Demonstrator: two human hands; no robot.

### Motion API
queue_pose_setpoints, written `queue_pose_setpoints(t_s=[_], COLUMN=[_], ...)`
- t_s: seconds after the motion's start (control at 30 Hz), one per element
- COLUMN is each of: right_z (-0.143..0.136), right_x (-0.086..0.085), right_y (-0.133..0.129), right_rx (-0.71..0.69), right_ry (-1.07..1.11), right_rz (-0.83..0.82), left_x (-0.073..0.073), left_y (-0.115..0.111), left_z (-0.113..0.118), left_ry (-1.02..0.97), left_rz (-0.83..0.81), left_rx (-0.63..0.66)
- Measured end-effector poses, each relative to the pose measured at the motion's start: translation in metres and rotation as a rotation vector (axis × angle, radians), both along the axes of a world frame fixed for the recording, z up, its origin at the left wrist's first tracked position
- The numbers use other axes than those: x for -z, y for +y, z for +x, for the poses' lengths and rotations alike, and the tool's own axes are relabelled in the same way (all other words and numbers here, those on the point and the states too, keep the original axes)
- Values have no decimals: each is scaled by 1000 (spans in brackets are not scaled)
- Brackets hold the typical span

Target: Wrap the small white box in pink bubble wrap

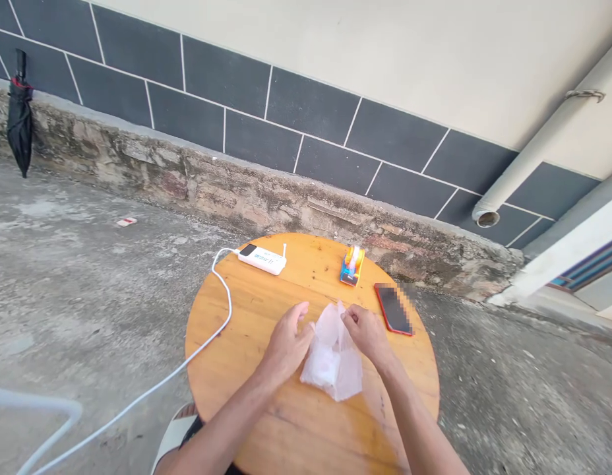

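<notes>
A translucent white plastic bag or wrap (330,363) lies on the round wooden table (237,349), with something whitish inside it that I cannot make out. My left hand (289,336) is at the bag's left edge, thumb and fingers apart, with nothing between them. At the upper right of the bag, my right hand (366,330) has its fingers curled in and pinches the bag's edge.
A white power bank-like device (262,258) with a white cable (227,290) sits at the table's back left. Behind the bag stands a yellow and blue tape dispenser (352,266). A red-edged phone (394,310) lies to the right. A stone-based wall (266,191) runs behind.
</notes>
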State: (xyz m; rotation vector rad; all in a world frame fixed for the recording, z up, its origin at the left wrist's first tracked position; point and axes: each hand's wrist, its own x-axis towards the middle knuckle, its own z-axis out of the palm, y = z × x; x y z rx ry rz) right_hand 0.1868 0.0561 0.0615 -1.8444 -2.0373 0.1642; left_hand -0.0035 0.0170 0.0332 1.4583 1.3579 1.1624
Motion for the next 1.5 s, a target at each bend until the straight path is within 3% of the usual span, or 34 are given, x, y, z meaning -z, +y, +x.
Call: queue_pose_setpoints(t_s=[0.1,0.2,0.37,0.7,0.93,1.07,1.27,1.5], right_z=[3,7,22,41,44,45,50,53], right_x=[6,9,14,32,55,60,62,65], right_y=[-1,-3,-7,-13,-11,-12,-17,-17], right_rx=[-12,-22,-18,27,92,119,156,177], right_ry=[85,163,299,571,659,640,554,473], right_rz=[8,18,30,121,158,162,170,162], left_x=[0,10,24,12,-13,-25,-24,-15], left_y=[32,57,71,75,49,37,39,46], left_z=[14,32,42,39,27,35,40,3], left_ry=[78,166,275,409,547,671,737,613], left_rz=[-28,-70,-117,-104,91,173,174,93], left_rx=[23,97,146,89,-8,55,138,25])
